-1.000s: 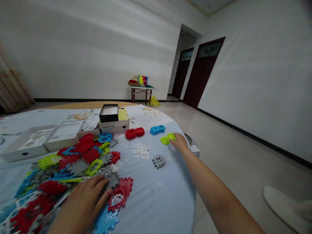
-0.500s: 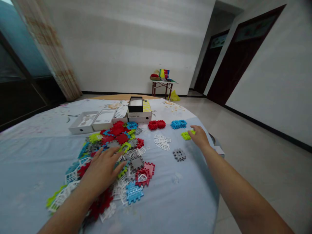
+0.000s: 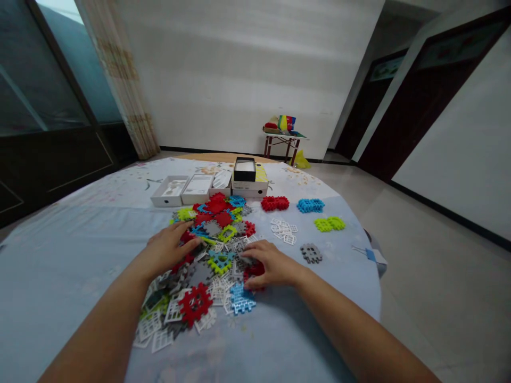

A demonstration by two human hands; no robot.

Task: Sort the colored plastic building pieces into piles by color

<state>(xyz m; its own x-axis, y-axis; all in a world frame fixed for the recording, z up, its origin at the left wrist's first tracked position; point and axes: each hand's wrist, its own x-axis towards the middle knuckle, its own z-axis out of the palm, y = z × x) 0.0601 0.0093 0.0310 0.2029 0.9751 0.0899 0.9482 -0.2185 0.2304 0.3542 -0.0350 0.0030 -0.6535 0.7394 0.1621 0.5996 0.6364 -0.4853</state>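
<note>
A heap of flat interlocking plastic tiles (image 3: pixel 207 250), red, blue, lime, grey and white, lies on the pale blue cloth of a round table (image 3: pixel 80 244). My left hand (image 3: pixel 170 248) rests palm down on the heap's left side, fingers stretched over red and grey tiles. My right hand (image 3: pixel 269 264) lies on the heap's right edge, fingers curled down onto grey and red tiles. Sorted apart to the right are a red stack (image 3: pixel 275 203), a blue stack (image 3: pixel 310 205), a lime stack (image 3: pixel 329 224), a grey tile (image 3: pixel 311 252) and a small group of white tiles (image 3: pixel 283 230).
Open white boxes (image 3: pixel 187 189) and a black-and-yellow box (image 3: pixel 250 178) stand behind the heap. The table's right edge drops to a tiled floor. A small red-legged table (image 3: pixel 282 142) with coloured things stands at the far wall, dark doors to the right, a curtain at the left.
My right hand left the lime stack and came back to the heap's right edge. My left hand shifted up the heap's left side. The view turned left.
</note>
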